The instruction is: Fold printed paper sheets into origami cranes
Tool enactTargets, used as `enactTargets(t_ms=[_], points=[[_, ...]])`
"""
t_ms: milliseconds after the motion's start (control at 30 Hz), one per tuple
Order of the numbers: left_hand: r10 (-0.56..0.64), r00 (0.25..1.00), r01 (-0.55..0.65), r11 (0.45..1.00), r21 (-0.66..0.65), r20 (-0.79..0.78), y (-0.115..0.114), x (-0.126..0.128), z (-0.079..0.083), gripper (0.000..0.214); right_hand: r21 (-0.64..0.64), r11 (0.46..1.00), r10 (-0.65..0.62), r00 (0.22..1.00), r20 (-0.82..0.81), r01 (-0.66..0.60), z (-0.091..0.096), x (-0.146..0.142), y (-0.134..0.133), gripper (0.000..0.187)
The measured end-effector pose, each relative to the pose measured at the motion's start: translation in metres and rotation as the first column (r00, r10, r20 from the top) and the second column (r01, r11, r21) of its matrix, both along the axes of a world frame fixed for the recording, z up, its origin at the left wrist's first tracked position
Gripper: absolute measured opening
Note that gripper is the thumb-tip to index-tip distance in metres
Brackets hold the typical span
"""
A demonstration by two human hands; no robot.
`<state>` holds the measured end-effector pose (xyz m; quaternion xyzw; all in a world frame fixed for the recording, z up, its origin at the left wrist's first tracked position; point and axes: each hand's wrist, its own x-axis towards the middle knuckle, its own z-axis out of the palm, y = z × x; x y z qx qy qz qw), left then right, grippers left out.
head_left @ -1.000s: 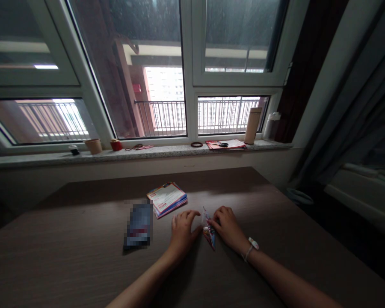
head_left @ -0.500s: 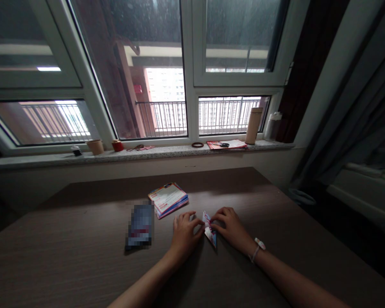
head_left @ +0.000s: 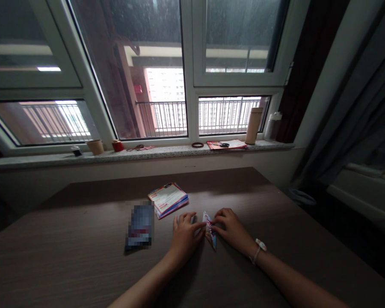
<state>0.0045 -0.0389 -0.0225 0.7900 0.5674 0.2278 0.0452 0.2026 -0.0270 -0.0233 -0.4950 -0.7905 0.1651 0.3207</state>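
Observation:
A small piece of folded paper [head_left: 211, 240], printed in white, pink and blue, stands as a narrow pointed shape on the brown table. From its left side my left hand [head_left: 185, 235] grips it between thumb and index finger, the other fingers loosely bent. My right hand [head_left: 233, 227], with a bracelet at the wrist, pinches the opposite side with thumb and index finger. Behind my left hand lies a stack of printed paper sheets [head_left: 168, 199]. To the left of that hand is a dark blue, pixelated object [head_left: 141, 226] whose kind I cannot make out.
Beyond the table [head_left: 83, 265] runs a stone windowsill [head_left: 173, 150]. On it stand a tan flask [head_left: 253, 126], a pale bottle [head_left: 272, 127], a paper cup [head_left: 95, 147] and a red spool-like item [head_left: 117, 146]. Scissors [head_left: 223, 145] lie on red-edged papers [head_left: 235, 145].
My left index fingertip has moved slightly right across the folded paper, and the paper has turned a little. My right hand has shifted slightly. The rest stays where it was.

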Motion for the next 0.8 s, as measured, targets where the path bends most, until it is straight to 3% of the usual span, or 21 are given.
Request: enactTargets(t_ms=[800], points=[[-0.01, 1.0, 0.01, 1.0, 0.008, 0.009, 0.002, -0.0011, -0.0017, 0.02, -0.013, 1.0, -0.013, 1.0, 0.018, 0.014, -0.0006, -0.0007, 0.0021, 0.01]])
